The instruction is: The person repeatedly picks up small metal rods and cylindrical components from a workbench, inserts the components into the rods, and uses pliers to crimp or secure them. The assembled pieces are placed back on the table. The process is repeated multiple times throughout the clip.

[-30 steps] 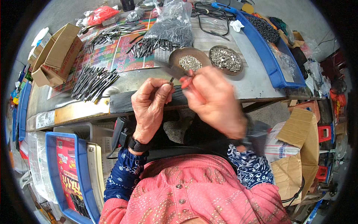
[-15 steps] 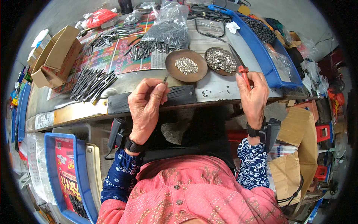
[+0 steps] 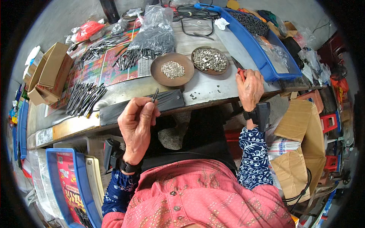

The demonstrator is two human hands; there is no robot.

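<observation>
A short, thin dark metal rod (image 3: 155, 95) is pinched upright between the thumb and fingers of my left hand (image 3: 137, 123), just in front of the table edge. My right hand (image 3: 251, 89) is closed around a red-handled tool (image 3: 240, 74) at the right of the table; its kind is partly hidden by the fingers. Beyond my hands are two round brown dishes. The left dish (image 3: 157, 77) holds small silvery pins (image 3: 173, 70), and the right dish (image 3: 195, 62) holds small shiny metal pieces (image 3: 210, 60).
Dark rods (image 3: 86, 99) lie piled at the left, beside an open cardboard box (image 3: 53, 68). A clear plastic bag (image 3: 156, 32) spills more rods behind the dishes. A long blue tray (image 3: 262, 57) stands at the right. Another blue tray (image 3: 78, 167) sits below the table's left side.
My left hand has moved down and left, away from the dishes, still with the rod. My right hand has turned palm-down over the red-handled tool. The view has shifted slightly.
</observation>
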